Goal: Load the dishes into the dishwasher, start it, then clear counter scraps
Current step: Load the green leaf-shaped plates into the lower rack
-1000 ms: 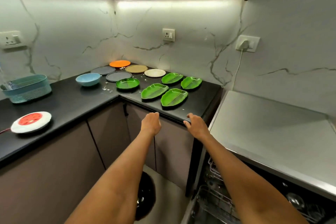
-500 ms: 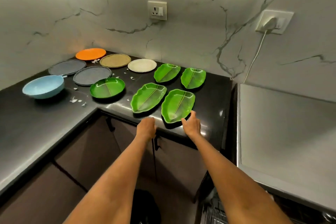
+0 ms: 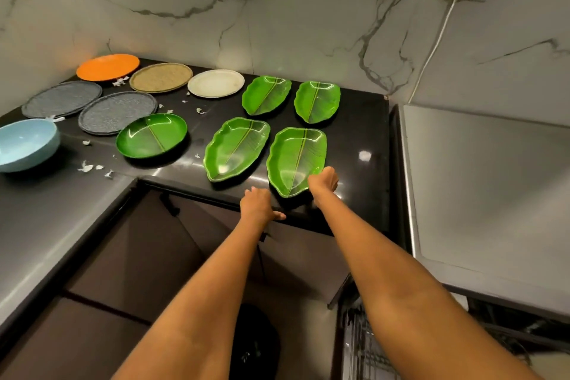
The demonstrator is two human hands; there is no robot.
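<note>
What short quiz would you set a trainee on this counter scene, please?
1. How many leaf-shaped green plates lie on the counter?
2. True or false: the blue bowl sits at the counter's left end.
3. Which plate lies directly left of the back pair of leaf-shaped plates?
A. orange plate
B. white plate
C. grey plate

Key: 1. Four. 2. True. 3. B.
</note>
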